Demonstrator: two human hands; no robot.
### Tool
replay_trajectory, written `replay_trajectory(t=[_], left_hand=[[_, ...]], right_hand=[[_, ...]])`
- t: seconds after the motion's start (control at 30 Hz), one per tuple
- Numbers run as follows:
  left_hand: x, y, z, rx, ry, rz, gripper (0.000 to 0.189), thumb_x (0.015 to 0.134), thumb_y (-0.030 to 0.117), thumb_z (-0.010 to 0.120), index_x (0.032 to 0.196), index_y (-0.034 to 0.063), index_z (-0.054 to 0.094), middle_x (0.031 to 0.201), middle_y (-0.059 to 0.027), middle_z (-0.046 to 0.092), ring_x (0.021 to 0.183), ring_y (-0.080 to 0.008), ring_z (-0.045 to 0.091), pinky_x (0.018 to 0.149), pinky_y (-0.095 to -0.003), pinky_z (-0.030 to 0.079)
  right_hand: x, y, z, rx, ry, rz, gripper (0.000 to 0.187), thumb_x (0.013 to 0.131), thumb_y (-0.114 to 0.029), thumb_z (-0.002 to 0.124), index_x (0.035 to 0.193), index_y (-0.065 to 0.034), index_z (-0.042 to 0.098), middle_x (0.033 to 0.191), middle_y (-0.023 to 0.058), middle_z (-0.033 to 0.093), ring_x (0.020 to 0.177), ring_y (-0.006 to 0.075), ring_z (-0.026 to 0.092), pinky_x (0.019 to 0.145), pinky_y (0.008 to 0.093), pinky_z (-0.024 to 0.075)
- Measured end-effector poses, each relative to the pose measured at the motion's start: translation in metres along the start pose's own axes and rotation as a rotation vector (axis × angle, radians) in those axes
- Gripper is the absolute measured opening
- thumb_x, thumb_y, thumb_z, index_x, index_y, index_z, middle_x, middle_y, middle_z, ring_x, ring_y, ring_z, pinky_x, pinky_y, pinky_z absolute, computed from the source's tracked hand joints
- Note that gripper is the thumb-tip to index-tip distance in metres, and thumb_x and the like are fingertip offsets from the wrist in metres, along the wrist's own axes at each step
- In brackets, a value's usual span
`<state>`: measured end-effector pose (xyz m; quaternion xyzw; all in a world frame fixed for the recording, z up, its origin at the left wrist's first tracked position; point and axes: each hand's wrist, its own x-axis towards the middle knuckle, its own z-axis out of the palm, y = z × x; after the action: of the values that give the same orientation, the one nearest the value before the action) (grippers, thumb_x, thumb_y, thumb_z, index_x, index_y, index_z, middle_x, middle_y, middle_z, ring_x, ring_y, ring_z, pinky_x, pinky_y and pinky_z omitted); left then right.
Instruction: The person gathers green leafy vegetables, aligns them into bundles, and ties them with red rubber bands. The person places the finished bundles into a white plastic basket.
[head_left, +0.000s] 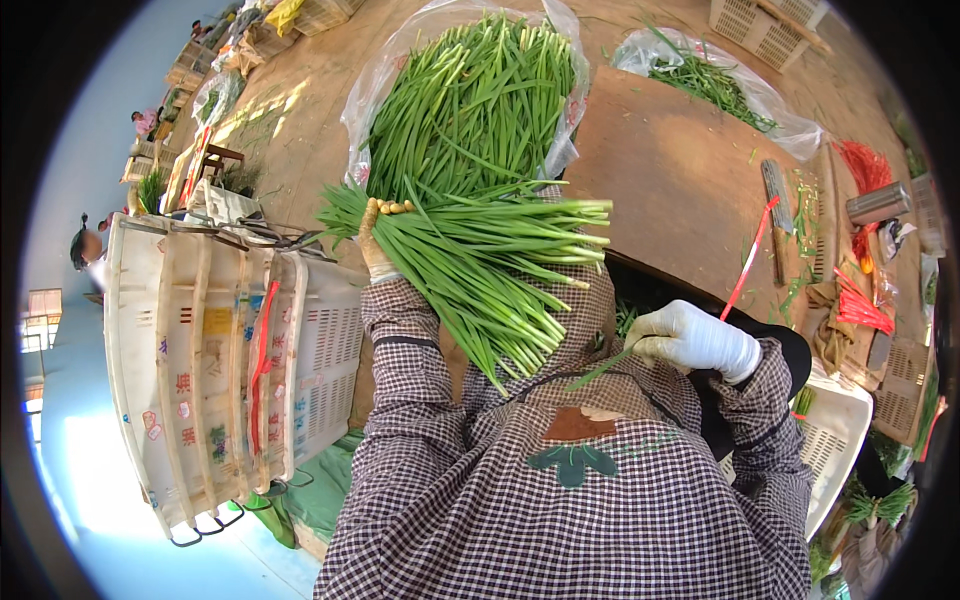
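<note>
My left hand (377, 238), in a glove with stained fingers, grips a fanned bunch of garlic chives (480, 244) by its leafy part. The pale cut ends of the bunch point right and down, over my lap. Lower right, my gloved right hand (679, 337) pinches a single green leaf (600, 370) between thumb and fingers, apart from the bunch. Just beyond the bunch, an open clear plastic bag (358, 97) holds a large heap of loose chives (480, 105). My right fingertips are partly hidden behind the hand.
At right is a brown board (667, 157) with a knife (778, 199) and a red strip (750, 259) on it. Stacked white plastic crates (225, 360) stand at left. A metal cylinder (879, 202) lies near red ties (862, 304). Another person (90, 251) is far left.
</note>
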<state>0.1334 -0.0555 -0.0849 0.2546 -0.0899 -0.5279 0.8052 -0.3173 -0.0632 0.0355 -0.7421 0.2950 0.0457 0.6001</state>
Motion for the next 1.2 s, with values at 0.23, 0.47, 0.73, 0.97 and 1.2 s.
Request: replay_trajectory(t=[0.23,0.47,0.73,0.97,1.2], left_hand=[[0.009,-0.003,0.035,0.067,0.227,-0.010,0.020,0.097,0.019,0.057,0.081,0.0079,0.057,0.076,-0.0042,0.060,0.074,-0.0192,0.061,0.088,-0.0406,0.054],[0.055,0.030,0.073,0.392,0.314,0.051,0.015,0.092,0.014,0.059,0.092,-0.0008,0.059,0.088,-0.0133,0.065,0.072,-0.0274,0.064,0.069,-0.0388,0.057],[0.081,0.026,0.050,0.471,0.649,0.263,0.027,0.093,0.020,0.058,0.102,-0.0056,0.063,0.097,-0.0167,0.069,0.077,-0.0321,0.066,0.072,-0.0430,0.057],[0.066,0.015,0.065,0.469,0.753,0.302,0.032,0.091,0.020,0.060,0.109,-0.0068,0.061,0.101,-0.0168,0.068,0.082,-0.0328,0.068,0.075,-0.0444,0.058],[0.040,0.006,0.092,0.519,0.731,0.386,0.033,0.085,0.016,0.068,0.104,-0.0094,0.061,0.096,-0.0176,0.067,0.078,-0.0288,0.066,0.070,-0.0419,0.057]], right_hand=[[0.056,-0.017,0.061,-0.795,0.672,-0.436,0.077,0.076,-0.036,0.078,0.140,-0.0043,0.050,0.122,0.0166,0.063,0.110,0.0328,0.060,0.097,0.0431,0.0464],[0.126,0.039,-0.043,-0.150,0.654,-0.134,0.033,0.086,-0.016,0.065,0.115,-0.0013,0.068,0.090,0.0082,0.070,0.075,0.0179,0.066,0.069,0.0299,0.0551],[0.095,0.074,-0.078,0.511,0.920,-0.198,0.029,0.094,-0.020,0.066,0.118,-0.0047,0.070,0.092,0.0043,0.071,0.080,0.0079,0.064,0.074,0.0221,0.0512],[0.174,0.039,-0.016,0.510,0.814,-0.107,0.063,0.080,-0.014,0.080,0.136,0.0008,0.055,0.117,0.0152,0.069,0.109,0.0199,0.065,0.098,0.0323,0.0501],[0.178,0.040,-0.024,0.888,0.667,-0.117,0.046,0.086,0.003,0.069,0.130,0.0059,0.056,0.108,0.0145,0.069,0.089,0.0196,0.069,0.078,0.0294,0.0586]])
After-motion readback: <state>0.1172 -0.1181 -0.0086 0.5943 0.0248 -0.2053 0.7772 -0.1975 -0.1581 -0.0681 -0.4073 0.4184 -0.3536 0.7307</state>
